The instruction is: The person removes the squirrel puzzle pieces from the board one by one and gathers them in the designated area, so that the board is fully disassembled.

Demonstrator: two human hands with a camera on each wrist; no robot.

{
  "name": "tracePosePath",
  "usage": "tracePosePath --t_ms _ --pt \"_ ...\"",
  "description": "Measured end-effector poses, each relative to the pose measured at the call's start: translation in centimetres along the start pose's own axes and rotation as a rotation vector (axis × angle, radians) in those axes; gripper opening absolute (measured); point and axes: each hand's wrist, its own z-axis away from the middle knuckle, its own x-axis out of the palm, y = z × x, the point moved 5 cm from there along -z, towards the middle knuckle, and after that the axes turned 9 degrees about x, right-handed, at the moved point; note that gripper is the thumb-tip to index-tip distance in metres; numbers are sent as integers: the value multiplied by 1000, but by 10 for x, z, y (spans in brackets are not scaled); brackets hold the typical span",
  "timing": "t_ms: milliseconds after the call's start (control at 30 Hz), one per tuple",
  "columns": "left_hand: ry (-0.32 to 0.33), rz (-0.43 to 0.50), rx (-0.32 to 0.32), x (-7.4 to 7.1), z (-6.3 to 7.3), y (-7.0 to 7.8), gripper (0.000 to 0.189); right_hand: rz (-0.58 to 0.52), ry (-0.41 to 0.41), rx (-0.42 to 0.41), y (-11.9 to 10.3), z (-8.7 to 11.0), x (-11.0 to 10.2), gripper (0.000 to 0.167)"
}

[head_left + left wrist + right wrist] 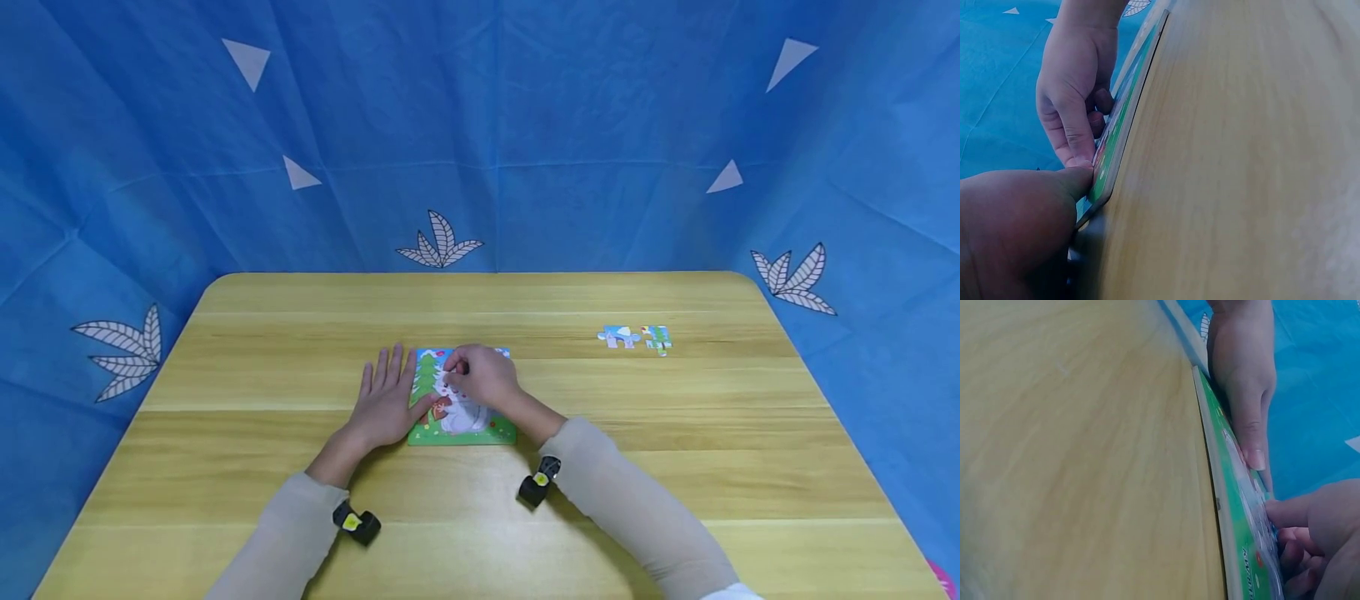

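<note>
A jigsaw puzzle (465,421) in a thin tray lies on the table, printed with a white animal, a green tree and grass. My left hand (386,408) is flat at its left edge, fingers stretched out on the table and thumb reaching over the picture. Above the upper middle of the puzzle, my right hand (486,379) has bent fingers, with thumb and forefinger tips close together at the surface. I cannot tell whether a piece is between them. In the right wrist view, the right thumb (1288,511) comes down at the puzzle; the hand hides part of the picture's top.
Two loose puzzle pieces, a blue and pink one (619,337) and a green one (657,337), lie to the right toward the back. The wooden table (300,333) ends at a blue cloth backdrop (562,208). A black wrist camera (536,487) sits near the right cuff.
</note>
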Motion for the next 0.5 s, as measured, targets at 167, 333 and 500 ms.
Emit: tracePosePath --t_ms 167,333,500 --pt "10 10 12 1 0 -1 82 -3 -6 -1 -1 0 -1 7" --pt "22 16 20 0 1 0 84 10 -28 19 -3 0 -2 8" --pt "3 -8 4 1 0 -1 83 3 -30 26 -3 0 -3 9"
